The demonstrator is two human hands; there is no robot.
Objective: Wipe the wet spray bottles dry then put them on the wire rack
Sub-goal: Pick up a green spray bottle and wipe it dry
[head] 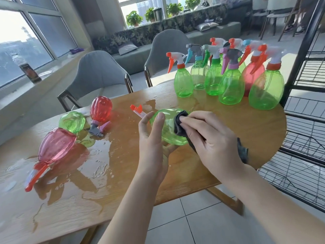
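Note:
My left hand (152,138) grips a green spray bottle (167,125) lying on its side above the table, its orange nozzle (137,109) pointing away to the left. My right hand (209,136) presses a dark grey cloth (181,122) against the bottle's side, fingers curled over the cloth. Three wet bottles lie on the left of the table: a red one (101,109), a green one (72,121) and a pink-red one (54,147). Several upright bottles (230,81) stand at the far right of the table. The black wire rack (306,106) stands to the right.
The wooden table (228,120) has puddles of water (98,162) on its left and middle. Two grey chairs (100,74) stand behind it. A dark bottle (29,71) sits on the window sill. Tiled floor lies below the table's near edge.

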